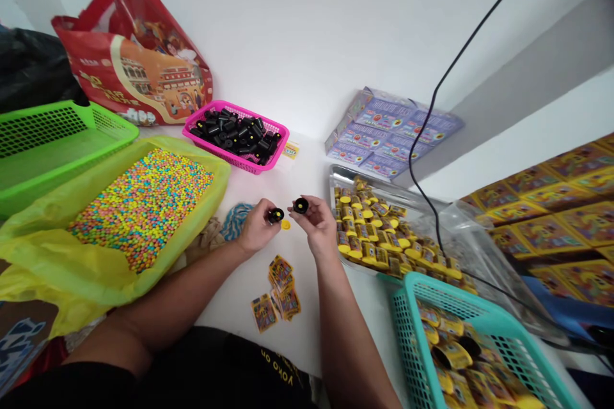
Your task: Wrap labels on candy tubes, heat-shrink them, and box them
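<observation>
Cylinder (275, 215) in left hand (256, 229), cylinder (300, 206) in right hand (320, 225)

Left forearm (185, 303), bare: slants from near left toward centre. Left hand (256, 228): fingers closed in grip. Right forearm (349, 326), bare: reaches from near edge. Right hand (320, 225): fingers curled, gripping. Hands just apart.

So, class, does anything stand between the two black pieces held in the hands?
Nothing visible does: an open gap separates the left piece, held in the left hand, from the right piece in the right hand. The yellow disc, seemingly on the table below, likely isn't in the way.
</observation>
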Demonstrator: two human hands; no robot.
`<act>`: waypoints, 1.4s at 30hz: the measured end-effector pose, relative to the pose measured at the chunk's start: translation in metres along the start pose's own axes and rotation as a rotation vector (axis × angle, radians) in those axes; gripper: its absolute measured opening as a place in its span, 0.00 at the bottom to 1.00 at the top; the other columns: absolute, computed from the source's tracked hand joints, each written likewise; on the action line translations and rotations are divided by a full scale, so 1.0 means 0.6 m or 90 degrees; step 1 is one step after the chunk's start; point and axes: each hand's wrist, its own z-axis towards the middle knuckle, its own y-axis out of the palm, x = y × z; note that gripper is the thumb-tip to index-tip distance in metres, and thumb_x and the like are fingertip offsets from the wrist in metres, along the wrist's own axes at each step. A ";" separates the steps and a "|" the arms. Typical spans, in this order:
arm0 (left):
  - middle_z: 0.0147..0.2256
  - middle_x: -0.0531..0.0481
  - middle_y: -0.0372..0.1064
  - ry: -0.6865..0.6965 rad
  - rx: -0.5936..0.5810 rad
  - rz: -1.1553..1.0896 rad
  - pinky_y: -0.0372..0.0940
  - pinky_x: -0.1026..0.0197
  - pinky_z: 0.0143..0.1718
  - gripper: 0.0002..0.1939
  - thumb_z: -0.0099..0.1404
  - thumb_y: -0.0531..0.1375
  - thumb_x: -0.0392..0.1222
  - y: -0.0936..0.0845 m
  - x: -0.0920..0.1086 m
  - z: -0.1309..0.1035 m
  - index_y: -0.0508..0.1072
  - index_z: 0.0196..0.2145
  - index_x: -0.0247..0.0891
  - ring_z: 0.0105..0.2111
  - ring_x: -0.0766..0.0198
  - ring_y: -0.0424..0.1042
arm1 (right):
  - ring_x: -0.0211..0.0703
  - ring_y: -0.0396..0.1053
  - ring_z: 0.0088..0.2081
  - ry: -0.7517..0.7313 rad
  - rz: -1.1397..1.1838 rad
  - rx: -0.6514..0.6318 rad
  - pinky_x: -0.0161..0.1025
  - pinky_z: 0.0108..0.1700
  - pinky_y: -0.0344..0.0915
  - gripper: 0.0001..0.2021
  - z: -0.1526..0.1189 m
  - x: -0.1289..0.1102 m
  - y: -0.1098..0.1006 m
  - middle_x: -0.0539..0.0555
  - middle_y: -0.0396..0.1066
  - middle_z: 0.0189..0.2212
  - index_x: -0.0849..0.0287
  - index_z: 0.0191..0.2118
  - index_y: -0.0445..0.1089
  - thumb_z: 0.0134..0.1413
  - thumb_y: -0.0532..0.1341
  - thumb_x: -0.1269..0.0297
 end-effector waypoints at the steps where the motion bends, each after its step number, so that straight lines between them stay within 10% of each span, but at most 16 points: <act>1: 0.28 0.55 0.65 -0.002 0.001 0.000 0.60 0.64 0.32 0.13 0.49 0.63 0.32 0.000 -0.002 0.000 0.66 0.33 0.40 0.29 0.66 0.65 | 0.44 0.73 0.36 0.002 -0.030 0.020 0.47 0.42 0.73 0.24 0.002 0.009 -0.001 0.50 0.71 0.34 0.53 0.51 0.66 0.47 0.68 0.55; 15: 0.28 0.57 0.64 -0.083 -0.019 -0.055 0.60 0.67 0.22 0.16 0.54 0.64 0.40 0.003 -0.007 0.000 0.70 0.41 0.41 0.22 0.69 0.64 | 0.44 0.65 0.21 0.117 -0.537 0.102 0.36 0.25 0.55 0.20 0.021 0.076 -0.033 0.47 0.67 0.20 0.56 0.39 0.68 0.42 0.64 0.49; 25: 0.31 0.55 0.66 -0.069 0.072 0.002 0.63 0.66 0.27 0.20 0.53 0.67 0.39 -0.002 -0.037 0.018 0.69 0.43 0.41 0.26 0.70 0.64 | 0.52 0.70 0.43 0.155 -0.651 0.084 0.42 0.43 0.62 0.27 0.129 0.037 -0.020 0.63 0.73 0.44 0.61 0.55 0.65 0.52 0.63 0.52; 30: 0.31 0.54 0.68 -0.053 0.103 0.033 0.64 0.66 0.28 0.18 0.51 0.68 0.36 -0.005 -0.035 0.024 0.70 0.40 0.39 0.28 0.68 0.66 | 0.45 0.70 0.33 0.269 -0.693 -0.128 0.37 0.36 0.59 0.15 0.073 0.024 -0.012 0.52 0.73 0.30 0.55 0.38 0.73 0.49 0.67 0.51; 35: 0.30 0.56 0.68 -0.037 0.054 0.080 0.62 0.66 0.29 0.16 0.50 0.68 0.36 -0.005 -0.024 0.016 0.69 0.36 0.39 0.26 0.70 0.64 | 0.43 0.70 0.37 0.165 -0.722 -0.237 0.36 0.40 0.60 0.11 0.020 0.039 0.009 0.56 0.73 0.37 0.58 0.38 0.75 0.49 0.67 0.60; 42: 0.27 0.57 0.67 -0.050 -0.006 0.116 0.60 0.66 0.30 0.15 0.49 0.69 0.36 -0.007 -0.018 0.014 0.70 0.35 0.38 0.26 0.69 0.64 | 0.43 0.68 0.28 0.179 -0.416 -0.029 0.38 0.34 0.62 0.10 -0.001 0.048 -0.007 0.54 0.71 0.24 0.59 0.31 0.73 0.55 0.55 0.62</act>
